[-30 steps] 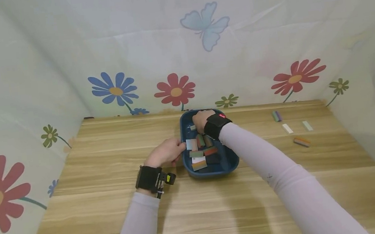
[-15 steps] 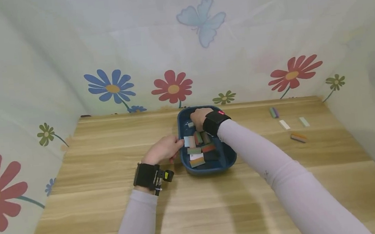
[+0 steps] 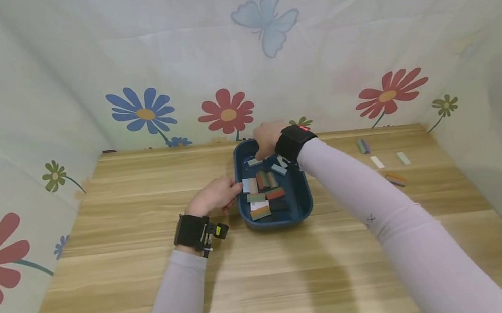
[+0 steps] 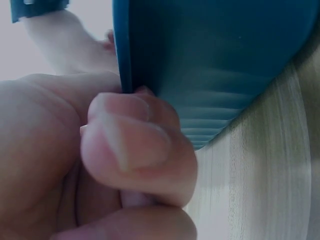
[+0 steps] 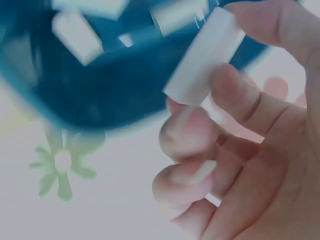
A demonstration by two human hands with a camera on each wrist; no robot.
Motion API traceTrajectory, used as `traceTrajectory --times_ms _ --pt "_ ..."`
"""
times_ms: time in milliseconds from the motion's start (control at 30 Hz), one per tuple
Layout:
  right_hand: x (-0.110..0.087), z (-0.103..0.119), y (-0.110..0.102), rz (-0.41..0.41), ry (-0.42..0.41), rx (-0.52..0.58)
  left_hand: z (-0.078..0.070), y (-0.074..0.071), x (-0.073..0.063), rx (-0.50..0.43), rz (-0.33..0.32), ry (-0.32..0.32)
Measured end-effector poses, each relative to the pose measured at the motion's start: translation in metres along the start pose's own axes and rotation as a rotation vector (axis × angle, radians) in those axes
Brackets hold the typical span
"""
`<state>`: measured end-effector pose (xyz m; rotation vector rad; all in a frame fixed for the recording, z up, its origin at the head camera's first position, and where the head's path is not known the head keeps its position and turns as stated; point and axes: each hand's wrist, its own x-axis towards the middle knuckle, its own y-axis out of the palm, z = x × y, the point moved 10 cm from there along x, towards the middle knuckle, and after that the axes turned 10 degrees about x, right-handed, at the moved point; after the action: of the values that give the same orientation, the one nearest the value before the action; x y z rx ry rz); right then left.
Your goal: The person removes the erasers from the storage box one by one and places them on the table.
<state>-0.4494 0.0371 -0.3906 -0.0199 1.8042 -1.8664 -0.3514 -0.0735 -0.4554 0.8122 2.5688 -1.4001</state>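
Observation:
A dark blue plastic bin (image 3: 300, 201) with rounded corners stands on the table. Its left rim is pinched between the thumb and curled fingers of my left hand (image 3: 215, 195); the left wrist view shows the fingertips (image 4: 137, 145) against its outer wall. Over the bin's far end, my right hand (image 3: 271, 136) pinches a small white block (image 5: 205, 57) between thumb and fingers. Several small oblong blocks lie in the bin, among them a red-and-green one (image 3: 275, 193), an orange-topped one (image 3: 260, 212) and a pale blue one (image 3: 279, 169).
Right of the bin, several loose blocks lie on the wooden table (image 3: 264, 277): a green-and-purple one (image 3: 363, 146), a white one (image 3: 377, 162), a pale green one (image 3: 403, 158) and an orange-and-grey one (image 3: 396, 179). A flower-printed cloth (image 3: 166, 53) hangs behind.
My right hand has risen out of the bin's far end with the white block, uncovering pale blocks beneath it. My left hand keeps its hold on the rim. The head view has shifted slightly.

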Motion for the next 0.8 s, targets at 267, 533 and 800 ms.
traceTrajectory --times_ms 267,533,800 --pt "-0.025 -0.069 -0.053 -0.038 0.12 0.036 0.0 -0.002 -0.005 -0.029 -0.012 0.01" --pt "-0.056 -0.132 -0.022 0.097 0.301 0.163 0.004 -0.006 -0.007 -0.001 -0.025 0.033" --pt "-0.086 -0.167 0.023 0.212 0.439 0.306 -0.001 0.0 0.0 0.008 -0.026 0.068"
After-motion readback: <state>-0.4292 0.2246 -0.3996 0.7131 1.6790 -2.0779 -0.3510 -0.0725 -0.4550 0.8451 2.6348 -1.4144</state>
